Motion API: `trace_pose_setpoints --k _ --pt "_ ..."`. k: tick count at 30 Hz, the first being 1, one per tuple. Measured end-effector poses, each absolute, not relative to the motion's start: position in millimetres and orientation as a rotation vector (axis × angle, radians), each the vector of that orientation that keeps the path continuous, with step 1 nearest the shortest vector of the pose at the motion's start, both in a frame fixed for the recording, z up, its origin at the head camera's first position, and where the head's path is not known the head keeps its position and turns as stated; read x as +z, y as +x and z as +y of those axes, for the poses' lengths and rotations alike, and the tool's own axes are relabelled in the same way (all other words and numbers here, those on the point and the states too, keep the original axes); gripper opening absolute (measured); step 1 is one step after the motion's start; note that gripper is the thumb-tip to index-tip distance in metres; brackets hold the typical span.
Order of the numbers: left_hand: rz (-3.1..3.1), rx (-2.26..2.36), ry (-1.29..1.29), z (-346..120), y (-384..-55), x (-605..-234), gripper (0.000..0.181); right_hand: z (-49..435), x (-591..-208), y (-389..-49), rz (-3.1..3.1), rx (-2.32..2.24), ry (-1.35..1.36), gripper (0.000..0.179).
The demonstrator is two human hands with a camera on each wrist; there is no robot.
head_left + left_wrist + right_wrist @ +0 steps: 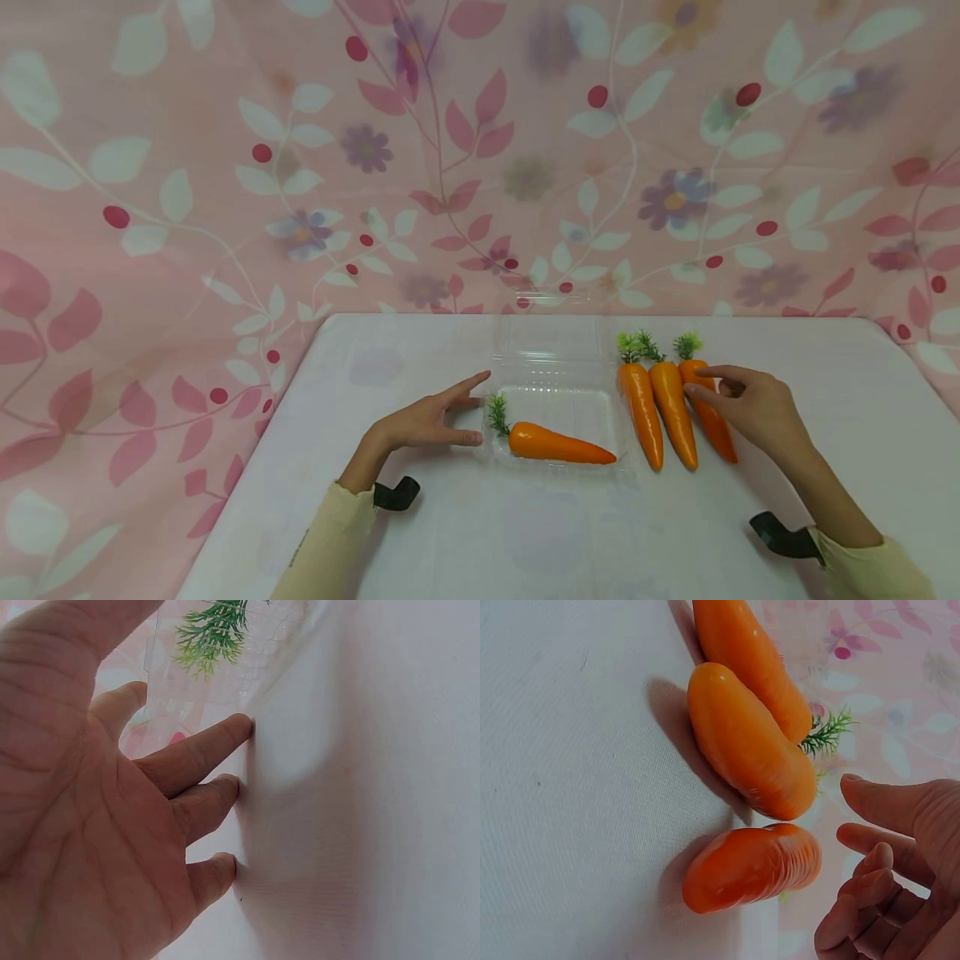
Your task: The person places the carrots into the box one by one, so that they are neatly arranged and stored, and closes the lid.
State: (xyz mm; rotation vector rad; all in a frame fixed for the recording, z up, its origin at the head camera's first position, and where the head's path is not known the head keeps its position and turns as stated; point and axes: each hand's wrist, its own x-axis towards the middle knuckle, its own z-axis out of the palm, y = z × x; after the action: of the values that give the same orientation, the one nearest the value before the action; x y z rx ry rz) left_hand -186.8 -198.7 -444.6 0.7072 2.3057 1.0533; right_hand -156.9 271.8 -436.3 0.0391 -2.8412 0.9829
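Observation:
An orange toy carrot (558,444) with a green leafy top (214,637) lies crosswise in a clear plastic box (562,404), its tip to the right. My left hand (423,423) is at the box's left side, thumb and fingers spread, fingertips down on the table in the left wrist view. Right of the box lie three more carrots: a left one (642,412), a middle one (673,412) and a right one (716,425). Over the upper part of the right carrot hovers my right hand (757,408); the right wrist view shows its thumb and fingers apart, holding nothing.
The box's clear lid (551,337) is folded back behind it. A white cloth covers the table (480,542), and a pink floral curtain (480,167) hangs along its back edge. Black wrist mounts (783,535) stick out from both sleeves.

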Motion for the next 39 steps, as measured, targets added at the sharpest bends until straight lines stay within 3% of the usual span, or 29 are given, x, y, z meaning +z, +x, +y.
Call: trace_pose_setpoints --k 13,39 --pt "2.308 1.052 0.703 -198.4 -187.3 -445.4 0.094 278.2 -438.5 -154.7 -2.854 0.894 -0.062 0.050" --pt "2.315 1.046 0.670 -197.0 -185.7 -445.5 0.094 282.6 -446.6 -157.0 -3.024 0.899 -0.192 0.073"
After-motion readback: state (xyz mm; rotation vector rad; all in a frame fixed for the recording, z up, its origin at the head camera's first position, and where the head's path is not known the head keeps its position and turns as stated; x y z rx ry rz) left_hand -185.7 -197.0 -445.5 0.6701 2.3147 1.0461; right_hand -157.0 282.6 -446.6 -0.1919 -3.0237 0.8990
